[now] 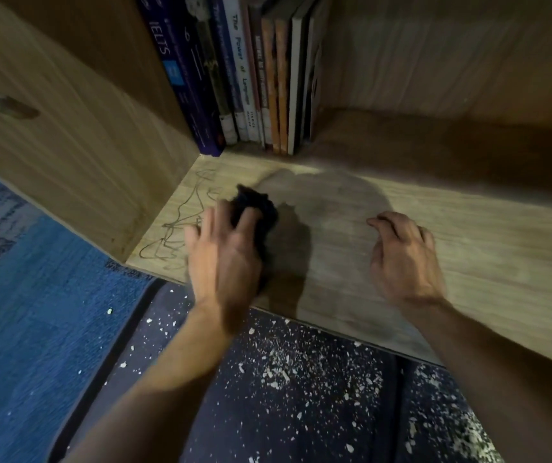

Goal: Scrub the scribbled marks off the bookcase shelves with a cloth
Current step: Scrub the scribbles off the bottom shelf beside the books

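Speckled dark floor (301, 396), littered with pale flecks, lies nearest the camera, with blue carpet (44, 312) to its left. Beyond it both forearms reach onto the wooden shelf (468, 262) of the bookcase. The left hand (224, 252) presses a dark cloth (257, 208) flat against the shelf, its fingers curled over the bunched fabric and gripping it. The right hand (404, 259) rests on the bare board well to the right, fingers loosely bent and slightly apart, holding nothing.

Just left of the cloth, thin dark scribbled marks (181, 225) loop across the shelf's left end, from the front edge back toward the corner by the side panel (84, 145). They look crisp and unsmudged, so that patch appears untouched. The wood between the hands shows no lines, though shadow covers it, so the job seems barely begun or partway. Farther back, a row of books (247, 78) stands upright against the panel.
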